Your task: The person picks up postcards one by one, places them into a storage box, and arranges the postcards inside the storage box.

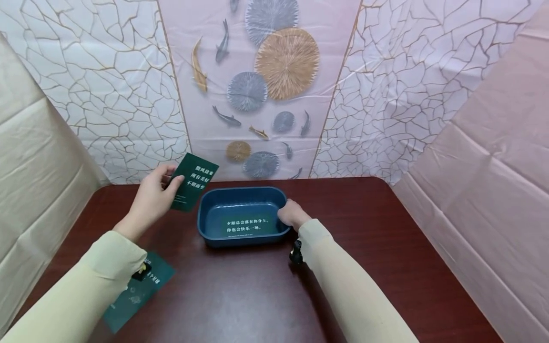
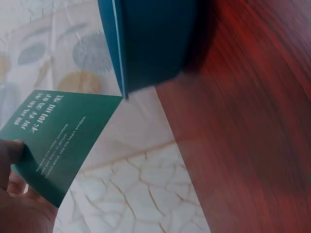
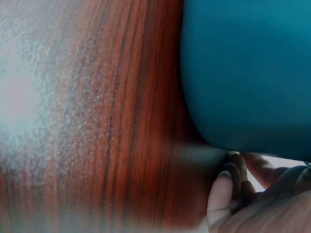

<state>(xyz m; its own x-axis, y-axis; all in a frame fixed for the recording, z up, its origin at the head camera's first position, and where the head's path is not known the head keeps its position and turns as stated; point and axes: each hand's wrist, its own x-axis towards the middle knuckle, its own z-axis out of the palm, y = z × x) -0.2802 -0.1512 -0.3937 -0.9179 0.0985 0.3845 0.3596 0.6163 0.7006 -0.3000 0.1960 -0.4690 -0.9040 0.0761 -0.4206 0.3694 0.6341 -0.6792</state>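
Note:
Between thumb and fingers, my left hand [image 1: 156, 193] pinches a dark green card [image 1: 195, 181] printed with white lettering. The card is raised and tilted at the left end of a blue tray [image 1: 243, 242]; in the left wrist view its corner overlaps the tray's rim. My right hand [image 1: 293, 214] grips the tray's right end at the rim, and the right wrist view has its fingers [image 3: 221, 194] curled by the outer wall. Inside the tray lies another green card [image 1: 246, 226] with white writing. A third green card [image 1: 137, 293] lies on the table, partly covered by my left sleeve.
The dark red wooden table [image 1: 240, 295] carries the tray near its back edge. Behind it hangs a patterned cloth [image 1: 257, 119] with fish and round leaves. Pale folded cloth [image 1: 484, 157] walls in both sides.

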